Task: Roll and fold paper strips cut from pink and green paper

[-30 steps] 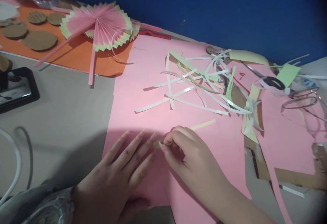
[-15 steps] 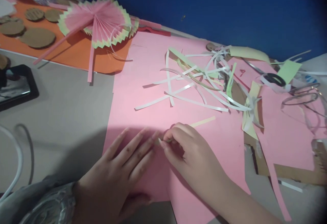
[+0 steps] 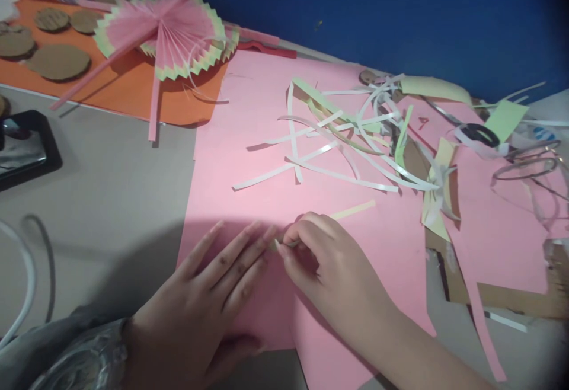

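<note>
My left hand [image 3: 208, 283] lies flat on the pink paper [image 3: 222, 200], fingers stretched out and slightly apart, a watch [image 3: 84, 360] on its wrist. Its fingertips come close to the near end of a pale yellow strip. Thumb and forefinger of my right hand [image 3: 324, 259] are pinched together on this narrow paper strip [image 3: 355, 209], which shows beyond the knuckles and slants up to the right. The middle of the strip is hidden under my right hand. Just past both hands, white and green paper strips [image 3: 320, 147] lie in a loose tangle on the pink paper.
A folded pink paper fan [image 3: 186, 40] and several cardboard discs [image 3: 60, 61] rest on orange paper [image 3: 178, 105] at the back left. A phone-like black object [image 3: 29, 147] and a white cable [image 3: 24, 277] are at left. Scissors [image 3: 478, 135], eyeglasses [image 3: 524, 168] and cardboard [image 3: 502, 298] crowd the right.
The view has shifted very slightly, so the things at left sit a little further left and higher. Both hands keep nearly the same place and pose.
</note>
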Demonstrator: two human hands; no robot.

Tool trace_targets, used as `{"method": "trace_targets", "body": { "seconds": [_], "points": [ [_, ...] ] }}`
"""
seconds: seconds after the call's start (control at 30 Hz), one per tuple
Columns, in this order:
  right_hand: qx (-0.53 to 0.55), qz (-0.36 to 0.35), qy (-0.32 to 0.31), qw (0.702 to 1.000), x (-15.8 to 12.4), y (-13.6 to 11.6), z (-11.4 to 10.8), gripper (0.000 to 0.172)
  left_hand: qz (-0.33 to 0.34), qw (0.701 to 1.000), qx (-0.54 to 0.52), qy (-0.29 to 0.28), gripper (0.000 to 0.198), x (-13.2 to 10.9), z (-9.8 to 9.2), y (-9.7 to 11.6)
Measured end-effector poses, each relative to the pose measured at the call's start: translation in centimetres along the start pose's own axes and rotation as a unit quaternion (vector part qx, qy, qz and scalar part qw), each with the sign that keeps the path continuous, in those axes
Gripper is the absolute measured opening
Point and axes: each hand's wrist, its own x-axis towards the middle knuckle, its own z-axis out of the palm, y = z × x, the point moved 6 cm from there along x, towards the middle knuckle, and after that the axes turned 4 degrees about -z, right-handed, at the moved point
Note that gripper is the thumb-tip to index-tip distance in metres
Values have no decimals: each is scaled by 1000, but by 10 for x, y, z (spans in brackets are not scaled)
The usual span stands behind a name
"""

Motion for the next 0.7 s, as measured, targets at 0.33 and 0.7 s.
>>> {"method": "trace_targets", "body": {
  "seconds": [0.33, 0.7],
  "points": [
    [-3, -10, 7, 1000, 1, -1, 0, 12, -25, 999, 0, 43, 74, -5, -3, 0],
    [-15, -6, -1, 1000, 0, -1, 1, 12, -23, 1000, -6, 10, 70, -3, -3, -1]
  ]
}}
